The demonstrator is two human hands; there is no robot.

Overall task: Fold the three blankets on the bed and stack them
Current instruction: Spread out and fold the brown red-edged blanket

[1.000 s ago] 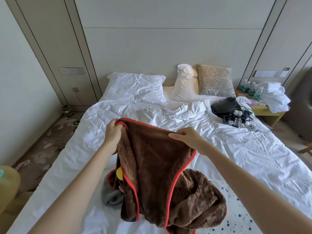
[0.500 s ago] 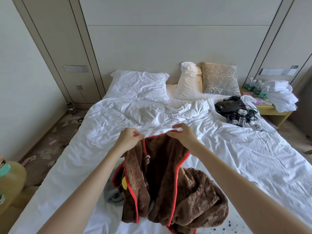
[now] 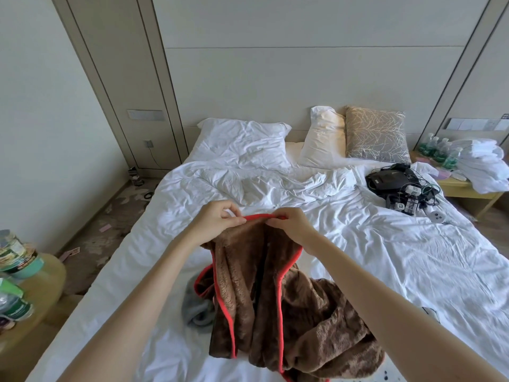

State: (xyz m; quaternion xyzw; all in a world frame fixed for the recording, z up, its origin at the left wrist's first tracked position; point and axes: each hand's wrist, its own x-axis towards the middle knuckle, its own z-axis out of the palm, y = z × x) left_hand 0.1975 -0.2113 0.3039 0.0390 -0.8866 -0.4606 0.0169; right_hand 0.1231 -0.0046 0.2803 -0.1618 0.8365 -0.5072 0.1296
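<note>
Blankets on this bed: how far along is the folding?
Nothing looks done: no folded stack shows anywhere on the bed. In hand is the brown blanket; the left hand and right hand pinch its red-trimmed top edge close together, the rest hanging bunched. A grey blanket lies crumpled beneath it. Still left: folding all and stacking.

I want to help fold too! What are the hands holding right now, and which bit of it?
Both hands, left and right, pinch the brown blanket by its red-trimmed top edge, close together; the rest hangs onto the bed.
</note>
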